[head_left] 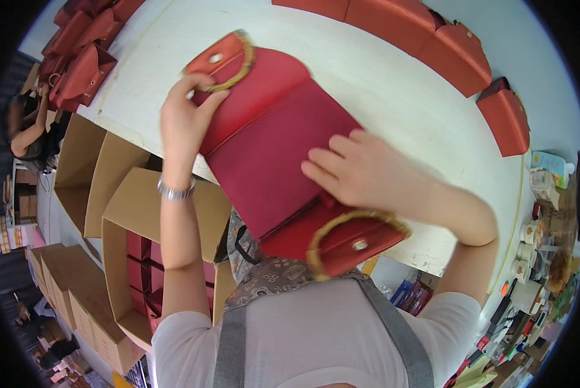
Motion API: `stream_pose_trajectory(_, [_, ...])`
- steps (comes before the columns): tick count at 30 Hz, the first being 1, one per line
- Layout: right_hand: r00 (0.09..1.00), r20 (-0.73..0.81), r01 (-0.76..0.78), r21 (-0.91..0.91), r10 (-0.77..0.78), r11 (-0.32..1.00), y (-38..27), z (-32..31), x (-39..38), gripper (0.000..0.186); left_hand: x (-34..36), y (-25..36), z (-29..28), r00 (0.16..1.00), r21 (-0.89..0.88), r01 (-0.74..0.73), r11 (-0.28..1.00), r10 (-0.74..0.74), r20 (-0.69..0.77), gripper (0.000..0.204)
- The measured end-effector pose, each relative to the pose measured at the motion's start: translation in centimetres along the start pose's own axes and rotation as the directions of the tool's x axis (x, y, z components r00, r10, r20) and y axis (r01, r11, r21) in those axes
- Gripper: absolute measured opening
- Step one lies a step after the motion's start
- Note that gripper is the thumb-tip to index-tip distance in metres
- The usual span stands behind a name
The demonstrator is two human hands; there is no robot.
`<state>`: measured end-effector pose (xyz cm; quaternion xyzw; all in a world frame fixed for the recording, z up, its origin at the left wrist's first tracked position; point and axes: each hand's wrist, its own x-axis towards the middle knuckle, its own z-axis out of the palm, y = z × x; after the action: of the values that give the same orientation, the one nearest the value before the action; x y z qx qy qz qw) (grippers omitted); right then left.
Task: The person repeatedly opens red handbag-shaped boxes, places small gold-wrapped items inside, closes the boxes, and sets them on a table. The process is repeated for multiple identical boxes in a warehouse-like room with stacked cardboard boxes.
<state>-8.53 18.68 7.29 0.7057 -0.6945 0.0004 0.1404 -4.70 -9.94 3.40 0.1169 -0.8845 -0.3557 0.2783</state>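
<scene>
A red folding gift box (264, 168) with gold-brown ring handles is spread open in front of me, tilted over the near edge of the table. Its middle panel is dark red, its end flaps brighter, each with a metal fitting. My left hand (189, 113) pinches the upper flap beside its ring handle (244, 68) between thumb and fingers. Across the right side of the panel lies my right hand (361, 171), fingers bent round its edge; the thumb is mostly hidden. The lower ring handle (319, 236) hangs close to my body, slightly blurred.
A white table (393, 97) stretches ahead. Red boxes (400, 29) line its far side, with more red boxes (83, 77) at the far left. An open carton (115, 258) holding dark red boxes stands at my left. A person (31, 129) works beyond. Supplies crowd the right.
</scene>
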Motion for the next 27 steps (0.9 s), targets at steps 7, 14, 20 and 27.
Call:
stream_pose_trajectory(7, [0.993, 0.008, 0.118, -0.090, -0.118, 0.989, 8.2, -3.2, 7.3, 0.012, -12.0, 8.3, -6.7, 0.891, 0.080, -0.390, 0.917, 0.354, 0.283, 0.026])
stream_pose_trajectory(14, [0.982, -0.181, 0.017, -0.156, -0.045, 0.988, 6.0, -3.8, 10.9, 0.006, -8.8, 7.2, -4.5, 0.955, -0.270, -0.260, 0.927, 0.289, 0.073, 0.018])
stream_pose_trajectory(20, [0.931, -0.201, -0.260, 0.220, 0.305, 0.940, 1.4, -1.7, 9.7, 0.045, 1.0, -2.0, 1.0, 0.987, -0.710, 0.140, 0.690, -0.044, 0.152, 0.039])
stream_pose_trajectory(27, [0.794, 0.045, -0.583, 0.334, 0.606, 0.740, -0.6, 0.9, -0.6, 0.030, -8.9, -2.5, -2.3, 0.980, -0.934, -0.022, 0.358, -0.175, -0.090, 0.050])
